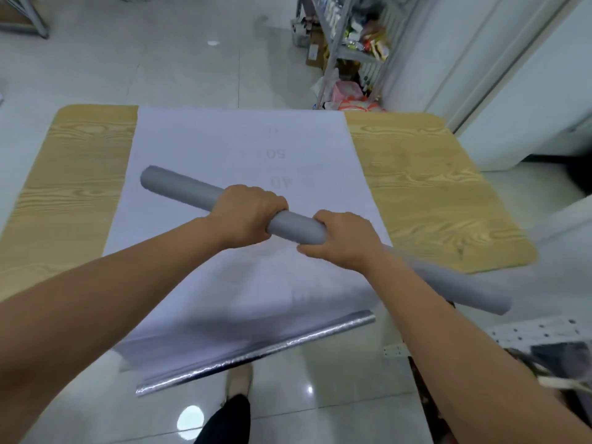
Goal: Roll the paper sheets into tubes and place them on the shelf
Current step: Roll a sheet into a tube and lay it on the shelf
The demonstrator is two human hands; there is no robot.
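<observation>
a grey paper tube (pixel 296 231) is held over the table (pixel 416 187), slanting from far left to near right, and is gripped near its middle by both hands. the left hand (pixel 246 216) is wrapped over it with fingers curled round, and the right hand (pixel 344 241) is closed round it just beside, a short bare stretch of tube being left between them. below, a white sheet (pixel 240 145) is spread flat on the table, its near end reaching past the table edge and ending in a shiny silver roll (pixel 256 350). a metal shelf (pixel 339 49) is seen at the far right, well apart from the table.

the rolling of this sheet is judged to be done or nearly so, and the step in hand to be the tightening of the tube before it is carried off. this is best done with the hands twisted against each other, so that slack is taken up without the paper being crushed. pressure should be kept even, since a hollow paper roll is easily dented. the loose outer edge cannot be seen, so it should be found and kept under the fingers, or the tube may spring open. the long ends should be kept clear of the shelf posts on the way over
</observation>
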